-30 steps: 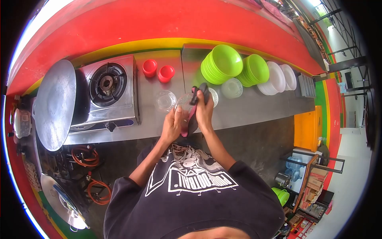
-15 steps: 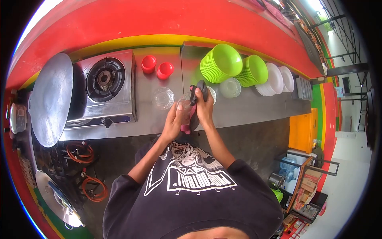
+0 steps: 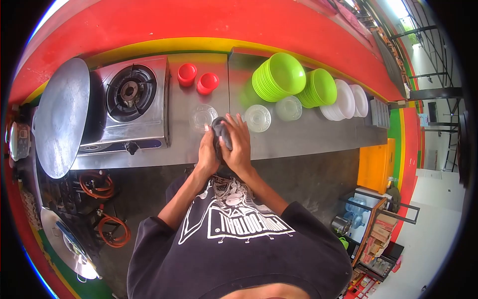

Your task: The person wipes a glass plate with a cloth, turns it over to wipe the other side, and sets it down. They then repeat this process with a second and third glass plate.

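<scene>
In front of my body, at the counter's front edge, both hands come together around a dark cloth (image 3: 219,128). My left hand (image 3: 207,153) is closed at the cloth's left side, around a clear glass that the cloth and fingers now hide. Pressing the cloth from the right is my right hand (image 3: 237,149), its fingers partly stretched over the top. Just beyond my left hand sits a clear glass dish (image 3: 201,116). Another clear glass dish (image 3: 258,118) stands to the right of my right hand.
A gas stove (image 3: 130,134) and a large dark wok-like pan (image 3: 64,119) occupy the left. Red cups (image 3: 207,83) stand behind. Stacked green bowls (image 3: 279,77), clear dishes (image 3: 289,108) and white bowls (image 3: 340,102) line the right of the steel counter (image 3: 303,134).
My right hand has moved left and down onto the glass with the cloth, covering it. The clear dish on the right, partly hidden before, now shows fully.
</scene>
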Available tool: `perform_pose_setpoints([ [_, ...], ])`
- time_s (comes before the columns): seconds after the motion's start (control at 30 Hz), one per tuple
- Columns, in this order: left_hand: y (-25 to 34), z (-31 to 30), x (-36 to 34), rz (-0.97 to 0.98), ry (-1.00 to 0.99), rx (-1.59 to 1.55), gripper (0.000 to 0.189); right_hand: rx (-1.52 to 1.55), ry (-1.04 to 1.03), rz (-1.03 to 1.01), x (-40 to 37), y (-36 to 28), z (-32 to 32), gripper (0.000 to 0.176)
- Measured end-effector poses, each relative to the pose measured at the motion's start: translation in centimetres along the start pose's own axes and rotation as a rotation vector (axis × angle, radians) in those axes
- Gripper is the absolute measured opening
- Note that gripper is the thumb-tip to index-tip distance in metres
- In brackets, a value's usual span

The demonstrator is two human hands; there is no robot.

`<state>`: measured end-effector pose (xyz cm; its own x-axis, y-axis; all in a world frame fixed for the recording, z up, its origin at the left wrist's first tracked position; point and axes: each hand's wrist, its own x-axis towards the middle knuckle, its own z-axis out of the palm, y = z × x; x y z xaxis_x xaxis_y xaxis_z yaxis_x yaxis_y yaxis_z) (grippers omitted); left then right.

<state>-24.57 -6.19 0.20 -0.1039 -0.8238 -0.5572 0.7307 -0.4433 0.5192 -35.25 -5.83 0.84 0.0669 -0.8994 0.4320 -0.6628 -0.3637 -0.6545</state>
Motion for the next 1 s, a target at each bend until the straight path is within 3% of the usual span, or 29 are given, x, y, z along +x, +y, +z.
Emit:
perform_pose_setpoints([
  [0.07, -0.6, -2.8, 1.2, -0.024, -0.085, 0.177, 0.057, 0.086, 0.097, 0.038, 0.0, 0.9, -0.1, 0.040],
  [0.1, -0.6, -2.3, 0.7, -0.013, -0.073, 0.225, 0.058, 0.142, 0.179, 0.125, 0.6, 0.4, -0.5, 0.033],
  [0.17, 0.0, -1.0, -0.5, -0.023, -0.068, 0.302, 0.059, 0.307, 0.139, 0.456, 0.7, 1.1, -1.1, 0.029],
  [0.2, 0.4, -0.4, -1.0, -0.039, -0.079, 0.328, 0.059, 0.302, 0.108, 0.510, 1.3, 1.6, -1.5, 0.029],
  [0.3, 0.4, -1.1, -0.4, -0.064, -0.182, 0.346, 0.055, 0.272, 0.045, 0.467, 2.7, 1.4, -1.3, 0.030],
  [0.37, -0.4, -1.7, 0.4, -0.015, -0.239, 0.321, 0.054, 0.025, 0.112, 0.192, 3.0, 0.4, -0.5, 0.034],
  [0.43, -0.3, -1.0, 0.3, -0.073, -0.161, 0.247, 0.052, 0.002, 0.082, 0.064, 2.7, -1.2, 0.0, 0.038],
  [0.57, 1.5, 1.0, -0.7, -0.107, -0.109, -0.017, 0.055, -0.031, -0.018, -0.010, 0.5, -1.9, -0.1, 0.051],
  [0.67, 1.3, -0.1, 0.1, -0.099, -0.125, 0.057, 0.059, -0.023, 0.017, -0.035, -1.0, -0.5, -0.6, 0.053],
  [0.8, 1.3, -0.1, -0.1, -0.011, -0.153, 0.212, 0.059, 0.008, 0.160, -0.024, -0.4, 0.1, -0.6, 0.053],
  [0.9, 1.6, -0.3, -0.6, -0.063, -0.196, 0.275, 0.063, 0.161, 0.180, 0.227, 1.5, 0.3, -1.0, 0.049],
  [0.97, 1.4, -0.9, -0.4, -0.100, -0.231, 0.279, 0.063, 0.344, 0.000, 0.528, 2.9, 1.3, -2.0, 0.045],
  [1.0, 1.4, -0.9, -0.5, -0.115, -0.244, 0.275, 0.062, 0.246, 0.050, 0.443, 3.4, 1.1, -1.8, 0.037],
])
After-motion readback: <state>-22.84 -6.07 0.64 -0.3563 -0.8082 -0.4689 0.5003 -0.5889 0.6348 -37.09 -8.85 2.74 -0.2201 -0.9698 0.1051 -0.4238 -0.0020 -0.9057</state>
